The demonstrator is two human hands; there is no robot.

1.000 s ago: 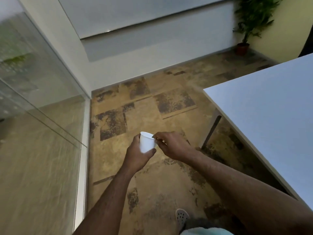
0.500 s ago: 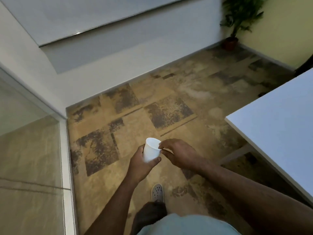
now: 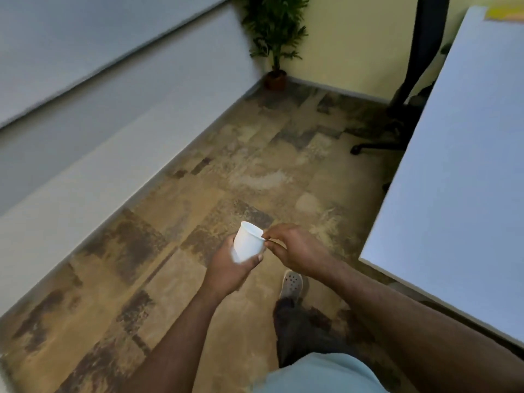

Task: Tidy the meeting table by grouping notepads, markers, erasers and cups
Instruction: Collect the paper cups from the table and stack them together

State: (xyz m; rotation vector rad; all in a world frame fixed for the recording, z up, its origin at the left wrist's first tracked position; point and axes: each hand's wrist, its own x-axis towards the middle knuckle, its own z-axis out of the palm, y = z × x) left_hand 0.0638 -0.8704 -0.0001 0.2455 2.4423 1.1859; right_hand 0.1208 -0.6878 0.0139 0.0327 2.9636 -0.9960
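Observation:
A white paper cup is held in front of me over the floor, tilted a little to the right. My left hand wraps around its lower part from below. My right hand pinches the cup's rim between thumb and fingertips. The white meeting table runs along the right side of the view, its near corner just right of my right hand. A yellow pad lies at the table's far end.
A potted plant stands in the far corner by the yellow wall. A black office chair stands beside the table's far part. A white wall and ledge run along the left. My shoe is on the patterned brown floor.
The view has swung to the right: the glass panel on the left is gone, the plant, chair and more of the table have come in. Both hands keep the same hold on the cup.

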